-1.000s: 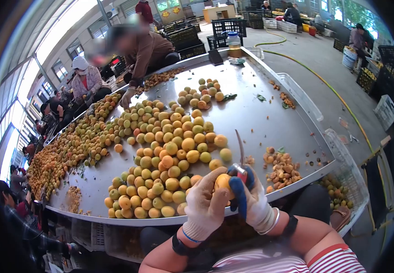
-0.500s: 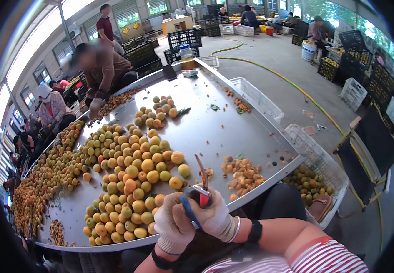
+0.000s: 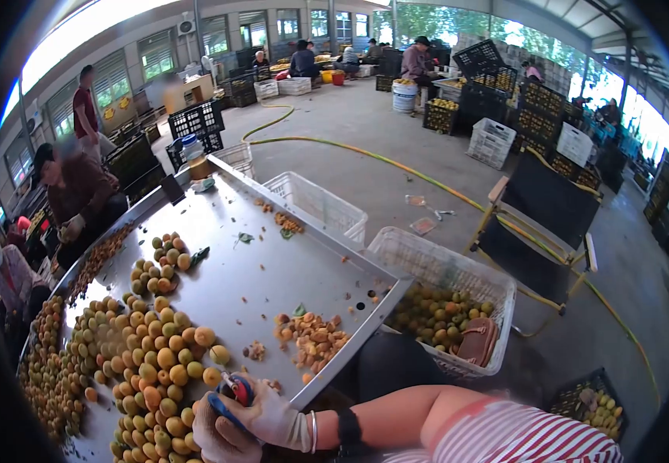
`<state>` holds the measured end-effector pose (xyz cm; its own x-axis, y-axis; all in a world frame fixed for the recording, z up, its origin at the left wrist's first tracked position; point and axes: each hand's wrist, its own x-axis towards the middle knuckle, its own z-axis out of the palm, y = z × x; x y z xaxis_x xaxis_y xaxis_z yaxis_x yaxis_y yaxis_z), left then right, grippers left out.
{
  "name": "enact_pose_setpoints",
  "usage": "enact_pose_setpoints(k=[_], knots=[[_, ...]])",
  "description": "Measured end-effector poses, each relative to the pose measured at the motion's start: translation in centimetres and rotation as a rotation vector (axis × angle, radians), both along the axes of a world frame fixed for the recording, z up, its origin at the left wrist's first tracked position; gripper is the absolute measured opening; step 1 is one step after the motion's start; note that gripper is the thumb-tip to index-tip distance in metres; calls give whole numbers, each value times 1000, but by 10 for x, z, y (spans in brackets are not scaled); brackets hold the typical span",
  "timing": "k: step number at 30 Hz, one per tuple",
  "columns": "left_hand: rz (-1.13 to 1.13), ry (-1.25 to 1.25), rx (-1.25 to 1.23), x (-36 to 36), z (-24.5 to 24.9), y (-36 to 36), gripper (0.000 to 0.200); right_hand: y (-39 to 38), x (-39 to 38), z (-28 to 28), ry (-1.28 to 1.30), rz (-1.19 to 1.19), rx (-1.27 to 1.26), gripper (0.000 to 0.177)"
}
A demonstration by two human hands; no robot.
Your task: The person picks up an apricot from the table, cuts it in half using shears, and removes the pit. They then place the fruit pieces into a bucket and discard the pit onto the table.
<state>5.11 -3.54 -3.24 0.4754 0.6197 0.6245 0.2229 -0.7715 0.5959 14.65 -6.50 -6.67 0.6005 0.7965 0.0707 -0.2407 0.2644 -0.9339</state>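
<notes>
My gloved right hand [image 3: 276, 417] is closed round a small hand tool [image 3: 235, 388] with red and blue handles and a metal head, which looks like pruning shears. Pressed up beside it, my gloved left hand [image 3: 222, 438] has its fingers curled in next to the blue handle; whatever lies inside them is hidden. Both hands are at the near edge of the metal table [image 3: 272, 255]. Just beyond and left of them spreads a large heap of apricots [image 3: 160, 359], green to orange. Cut apricot pieces [image 3: 315, 339] lie in a pile beyond my right hand.
Right of the table stands a white crate [image 3: 496, 309] of green fruit with a brown sandal-like item [image 3: 476, 342] on top. A folding chair [image 3: 539, 224] is farther right, by a yellow-green hose [image 3: 365, 154]. A co-worker [image 3: 79, 185] sits at the table's far left side.
The view has swung to the right, so table and hands now appear farther left and lower. Both hands stay together at the tool. The long brown curved piece above it no longer shows.
</notes>
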Motion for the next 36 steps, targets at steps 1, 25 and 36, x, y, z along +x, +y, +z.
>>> enact_pose_setpoints(k=[1,25,36], knots=[[-6,12,-48,-1,-1,-3,52,-1,1,3,88,19,49,26],[39,43,-556,8,-17,16,46,7,10,-11,-373,-166,-14,11],[8,247,-614,-2,-40,41,36,14,15,-19,-571,-217,-78,10]])
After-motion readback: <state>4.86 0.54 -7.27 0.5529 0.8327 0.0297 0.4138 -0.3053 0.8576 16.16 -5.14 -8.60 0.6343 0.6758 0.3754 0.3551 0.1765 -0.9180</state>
